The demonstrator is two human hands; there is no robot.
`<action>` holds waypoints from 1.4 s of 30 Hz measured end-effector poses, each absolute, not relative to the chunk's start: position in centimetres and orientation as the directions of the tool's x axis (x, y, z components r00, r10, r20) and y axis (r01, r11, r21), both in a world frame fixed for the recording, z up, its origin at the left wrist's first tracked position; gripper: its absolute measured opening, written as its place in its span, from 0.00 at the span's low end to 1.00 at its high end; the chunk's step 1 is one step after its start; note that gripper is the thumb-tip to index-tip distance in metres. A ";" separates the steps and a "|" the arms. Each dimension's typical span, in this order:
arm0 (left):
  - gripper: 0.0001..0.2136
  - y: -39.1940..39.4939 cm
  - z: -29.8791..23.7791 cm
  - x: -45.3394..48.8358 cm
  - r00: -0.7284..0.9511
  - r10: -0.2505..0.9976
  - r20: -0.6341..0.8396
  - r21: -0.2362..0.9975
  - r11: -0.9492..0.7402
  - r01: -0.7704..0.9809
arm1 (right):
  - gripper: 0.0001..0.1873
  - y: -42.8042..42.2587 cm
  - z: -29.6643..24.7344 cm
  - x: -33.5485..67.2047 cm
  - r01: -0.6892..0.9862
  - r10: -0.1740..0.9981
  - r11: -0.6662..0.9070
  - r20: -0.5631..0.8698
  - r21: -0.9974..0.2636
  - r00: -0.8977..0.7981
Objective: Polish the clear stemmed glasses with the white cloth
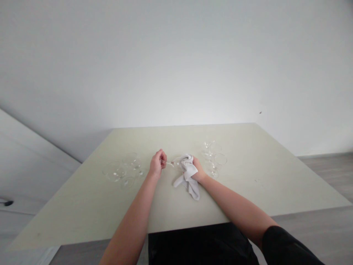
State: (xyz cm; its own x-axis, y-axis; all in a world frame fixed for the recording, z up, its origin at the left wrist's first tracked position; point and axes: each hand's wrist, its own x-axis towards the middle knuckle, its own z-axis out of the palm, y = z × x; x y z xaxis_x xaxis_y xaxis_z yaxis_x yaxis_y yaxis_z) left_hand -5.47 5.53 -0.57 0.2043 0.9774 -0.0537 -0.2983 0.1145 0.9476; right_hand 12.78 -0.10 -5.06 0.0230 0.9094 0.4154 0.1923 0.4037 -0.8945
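Observation:
Over the middle of the table I hold a clear wine glass [177,162] sideways, its stem pointing left and its bowl to the right. My left hand [158,162] is closed around the foot end of the glass, which the fingers mostly hide. A light grey cloth [190,171] is bunched over the bowl, and one end of it hangs down toward the table's front. My right hand [198,170] is closed on the cloth and the bowl beneath it. Its fingertips are hidden by the fabric.
Several clear stemmed glasses [112,172] stand on the table left of my left hand. Another group of glasses [220,159] stands right of my right hand, close to it. The pale table [261,158] meets a white wall [176,73] at its far edge.

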 end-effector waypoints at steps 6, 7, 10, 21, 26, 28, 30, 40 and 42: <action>0.21 5.4 -0.6 -5.6 0.203 0.979 -0.033 0.956 0.090 -0.280 | 0.12 -0.1 -5.0 12.6 0.171 0.908 0.407 0.418 -0.897 0.030; 0.22 5.4 -0.6 -5.6 0.203 0.979 -0.029 0.957 0.086 -0.276 | 0.12 -0.1 -5.0 12.6 0.174 0.909 0.406 0.416 -0.897 0.026; 0.22 5.4 -0.7 -5.7 0.200 0.980 -0.022 0.963 0.074 -0.258 | 0.10 -0.2 -5.1 12.5 0.168 0.907 0.410 0.420 -0.897 0.027; 0.21 5.5 -1.0 -5.8 0.150 0.989 -0.021 0.984 0.046 -0.170 | 0.13 -0.1 -5.3 12.7 0.203 0.913 0.403 0.407 -0.892 -0.022; 0.21 5.6 -1.1 -5.8 0.141 0.989 -0.039 0.987 0.061 -0.151 | 0.11 -0.1 -5.3 12.6 0.206 0.915 0.401 0.401 -0.893 -0.045; 0.20 5.6 -1.1 -5.8 0.132 0.990 -0.052 0.988 0.070 -0.140 | 0.11 0.0 -5.4 12.6 0.210 0.914 0.403 0.403 -0.890 -0.045; 0.20 5.6 -1.1 -5.8 0.129 0.990 -0.055 0.988 0.073 -0.138 | 0.10 0.0 -5.6 12.6 0.218 0.908 0.416 0.417 -0.883 -0.045; 0.20 5.5 -1.1 -5.8 0.132 0.989 -0.060 0.989 0.077 -0.129 | 0.07 0.3 -5.6 12.8 0.233 0.918 0.395 0.389 -0.889 -0.076; 0.20 5.5 -1.1 -5.8 0.134 0.989 -0.058 0.990 0.074 -0.117 | 0.06 0.3 -5.6 12.7 0.230 0.915 0.402 0.395 -0.886 -0.076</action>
